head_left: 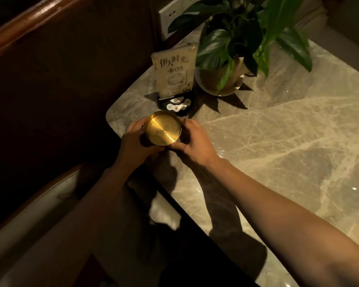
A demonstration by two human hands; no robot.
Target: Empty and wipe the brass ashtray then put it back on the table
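Observation:
A round brass ashtray [163, 129] with a shiny, bare inside sits between both my hands over the near left corner of the marble table [278, 141]. It tilts its opening toward me. My left hand [136, 141] wraps its left side and underside. My right hand [193, 139] grips its right side with the thumb at the lower rim. Whether the ashtray touches the table I cannot tell.
A table card reading 卡09 [174, 73] stands in a black base [177, 104] just behind the ashtray. A potted green plant [232, 59] on a white saucer stands right of the card. A cushioned seat [39, 204] lies at the lower left, beside a dark wooden partition.

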